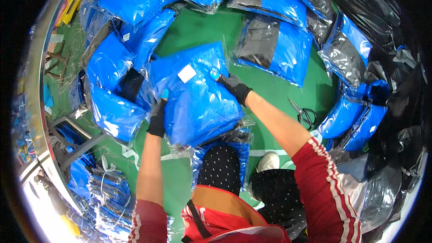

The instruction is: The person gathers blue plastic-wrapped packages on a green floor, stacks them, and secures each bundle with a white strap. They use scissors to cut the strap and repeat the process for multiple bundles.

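The left hand [157, 114], in a dark glove with a light blue fingertip, pinches the pack [198, 105] at its left edge. The right hand [231, 86], gloved alike, has its thumb side on the upper face near the right edge; whatever its other fingers do underneath is hidden, so I cannot tell how firmly it closes. The pack is blue, in clear film, with a white label [186, 74] facing up between the hands, nearer the right one.

Judging by its look, this pack is already folded, bagged and labelled; what seems left is to put it down, since both hands have hold of it. Whether its bag is sealed does not show. Most of the pack lies between the grips, with its near part reaching toward the person's knee [219, 166] and its far corner beyond the fingertips.

Just below it, partly covered, lies another blue bag [245, 153]. To the left, the left-hand pile [108, 60] curves round close by; to the right, well apart, sits a black-and-blue bundle [288, 47]. Scissors [307, 116] lie on the green floor [193, 29] beyond the right forearm. Farther right are dark plastic wraps [382, 171]; at lower left, a tied stack [108, 191].
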A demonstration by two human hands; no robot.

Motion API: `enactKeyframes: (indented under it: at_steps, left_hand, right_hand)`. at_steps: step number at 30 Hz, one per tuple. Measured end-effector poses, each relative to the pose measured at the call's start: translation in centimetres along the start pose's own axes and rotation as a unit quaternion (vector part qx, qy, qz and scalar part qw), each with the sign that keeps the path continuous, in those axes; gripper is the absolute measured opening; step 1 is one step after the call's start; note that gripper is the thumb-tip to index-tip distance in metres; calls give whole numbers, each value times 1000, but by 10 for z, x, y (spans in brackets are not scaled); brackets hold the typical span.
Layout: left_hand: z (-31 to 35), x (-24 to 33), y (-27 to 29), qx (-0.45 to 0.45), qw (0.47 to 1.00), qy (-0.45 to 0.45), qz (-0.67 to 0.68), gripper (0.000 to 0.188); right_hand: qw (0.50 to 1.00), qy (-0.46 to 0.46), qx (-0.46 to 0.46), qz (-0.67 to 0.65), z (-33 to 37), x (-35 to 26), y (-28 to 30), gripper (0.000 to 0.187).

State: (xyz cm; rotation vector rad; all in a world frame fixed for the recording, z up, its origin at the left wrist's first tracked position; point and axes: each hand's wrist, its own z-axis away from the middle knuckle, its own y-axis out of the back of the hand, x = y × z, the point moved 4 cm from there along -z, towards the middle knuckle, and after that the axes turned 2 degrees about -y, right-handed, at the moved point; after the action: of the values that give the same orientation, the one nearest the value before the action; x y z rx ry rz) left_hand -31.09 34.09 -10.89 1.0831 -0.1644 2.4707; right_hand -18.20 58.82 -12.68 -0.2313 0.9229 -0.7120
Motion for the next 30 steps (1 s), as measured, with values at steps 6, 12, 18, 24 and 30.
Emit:
enactKeyframes:
  at_steps: [6,12,18,24,30]
  left_hand:
    - [98,85,-48,-120,987,-77,71,71]
    - [124,85,-75,-171,976,-133,8,73]
    - [167,-51,14,-91,987,-39,-124,58]
    - [231,-188,65,38,985,-59,-157,67]
    - [202,-248,64,-4,981,-58,-186,75]
  right_hand:
    - [952,257,24,163,88,-87,-5,104]
    - [906,277,209,242,156,-84,21,113]
    - [892,83,274,349,243,59,-10,105]
    - [956,79,163,230,286,175,-23,93]
    - [924,107,166,327,264,201,-7,96]
